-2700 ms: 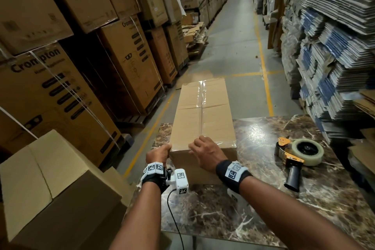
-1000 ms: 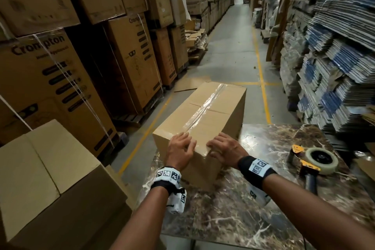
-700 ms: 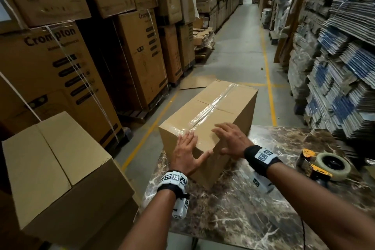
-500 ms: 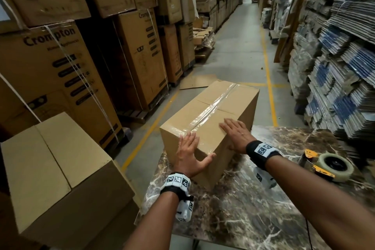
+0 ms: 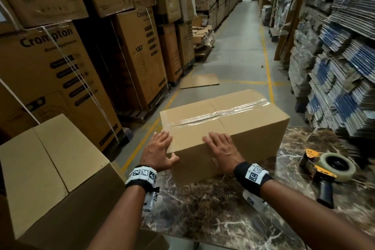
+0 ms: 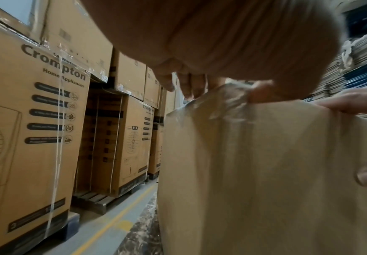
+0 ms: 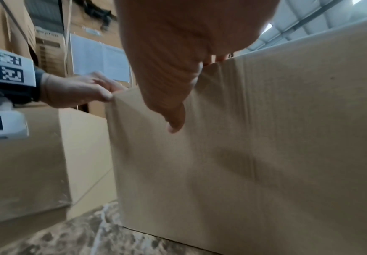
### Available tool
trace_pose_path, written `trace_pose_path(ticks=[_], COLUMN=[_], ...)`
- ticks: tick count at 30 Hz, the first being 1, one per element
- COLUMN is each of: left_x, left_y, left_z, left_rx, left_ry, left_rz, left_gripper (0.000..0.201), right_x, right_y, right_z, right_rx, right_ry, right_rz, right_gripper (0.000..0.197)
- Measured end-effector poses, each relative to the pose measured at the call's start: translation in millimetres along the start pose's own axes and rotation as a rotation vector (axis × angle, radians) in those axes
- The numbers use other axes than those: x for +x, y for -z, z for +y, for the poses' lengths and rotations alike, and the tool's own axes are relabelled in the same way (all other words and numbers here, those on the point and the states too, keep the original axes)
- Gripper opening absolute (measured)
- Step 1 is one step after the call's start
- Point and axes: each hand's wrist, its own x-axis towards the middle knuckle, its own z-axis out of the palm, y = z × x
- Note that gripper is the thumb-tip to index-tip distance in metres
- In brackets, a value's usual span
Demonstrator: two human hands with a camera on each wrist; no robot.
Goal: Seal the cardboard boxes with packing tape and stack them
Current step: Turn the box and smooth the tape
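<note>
Both hands lie flat, fingers spread: left hand (image 5: 157, 151) at the taped box (image 5: 223, 126) corner, right hand (image 5: 222, 148) over its near edge. It looks stiff, probably light (tape slick); grip opposite bottom edges.

Tan box (image 5: 233, 128) w/ clear tape (image 5: 219, 114), brown-white marbled table (image 5: 223, 215)

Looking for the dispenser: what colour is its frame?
Yellow-orange metal frame on the black-handled tape dispenser, clearest in the head view.
</note>
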Motion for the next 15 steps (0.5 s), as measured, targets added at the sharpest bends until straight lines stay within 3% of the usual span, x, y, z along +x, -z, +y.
trace_pose_path(ticks=[4,12,15], left_x=[1.7,0.7,3.3], left_y=[-3.8,-32.6,-37.2], left_z=[16.5,75.0,68.8], left_rx=[0.089,0.111,0.113], left_ry=[0.025,0.212,0.199], left_rz=[0.077,0.118,0.121], left_gripper=[0.08,0.077,0.074], right_x=[4.5,-6.1,-13.2], right_y=[0.5,22.3,25.1], right_z=[3.0,86.7,107.2], right_rx=[0.025,-0.009,-0.035], right_ry=[-0.013,-0.357,-0.337], right_rz=[-0.036,-0.135,-0.113], right_gripper=[0.096,0.102,0.102])
